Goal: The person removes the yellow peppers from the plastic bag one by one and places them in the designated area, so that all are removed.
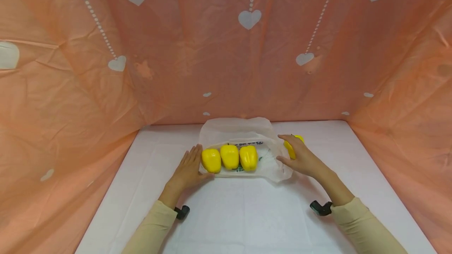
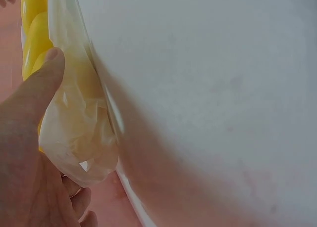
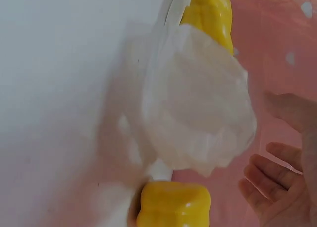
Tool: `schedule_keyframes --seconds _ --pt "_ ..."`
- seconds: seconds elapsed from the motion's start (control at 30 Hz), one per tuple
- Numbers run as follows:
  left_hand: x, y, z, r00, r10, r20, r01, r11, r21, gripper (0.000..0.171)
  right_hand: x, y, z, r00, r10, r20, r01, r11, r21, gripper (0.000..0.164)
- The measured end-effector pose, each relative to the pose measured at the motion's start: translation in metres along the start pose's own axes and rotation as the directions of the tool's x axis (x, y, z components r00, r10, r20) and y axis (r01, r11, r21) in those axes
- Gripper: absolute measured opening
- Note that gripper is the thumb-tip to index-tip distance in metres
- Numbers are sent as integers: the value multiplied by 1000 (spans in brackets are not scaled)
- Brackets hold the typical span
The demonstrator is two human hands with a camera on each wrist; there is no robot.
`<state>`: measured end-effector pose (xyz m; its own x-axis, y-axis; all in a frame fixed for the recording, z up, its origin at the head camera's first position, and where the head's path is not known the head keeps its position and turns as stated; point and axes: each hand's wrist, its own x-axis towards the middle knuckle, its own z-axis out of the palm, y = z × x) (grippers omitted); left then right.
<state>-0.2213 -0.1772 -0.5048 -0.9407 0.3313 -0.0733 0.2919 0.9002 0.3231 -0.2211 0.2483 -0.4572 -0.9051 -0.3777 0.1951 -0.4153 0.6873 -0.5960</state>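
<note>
Three yellow bell peppers (image 1: pixel 230 157) stand side by side in a translucent white plastic bag (image 1: pixel 265 171), whose mouth spreads loosely to the right. My left hand (image 1: pixel 188 167) rests against the bag's left end, fingers straight and thumb reaching along the front; the left wrist view shows the thumb (image 2: pixel 52 71) touching bag and pepper. Beyond the bag's right edge my right hand (image 1: pixel 300 158) stands with fingers spread and holds nothing. Another yellow bell pepper (image 3: pixel 173 204) lies outside the bag, partly hidden behind that hand in the head view.
A white-covered table (image 1: pixel 226 214) lies under everything. Orange cloth with white hearts (image 1: pixel 226 62) hangs at the back and both sides. Dark printing shows on the bag. Each wrist wears a black camera mount (image 1: pixel 321 208).
</note>
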Motion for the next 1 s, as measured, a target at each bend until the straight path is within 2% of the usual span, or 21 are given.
schedule_keyframes --seconds 0.2,1.0 --pt "1 1 -1 1000 -5 8 5 1000 3 119 0 -6 9 999 -48 -9 48 998 39 75" --pt "1 0 1 1000 -13 19 13 1000 14 120 12 -19 41 995 -90 52 89 996 17 79"
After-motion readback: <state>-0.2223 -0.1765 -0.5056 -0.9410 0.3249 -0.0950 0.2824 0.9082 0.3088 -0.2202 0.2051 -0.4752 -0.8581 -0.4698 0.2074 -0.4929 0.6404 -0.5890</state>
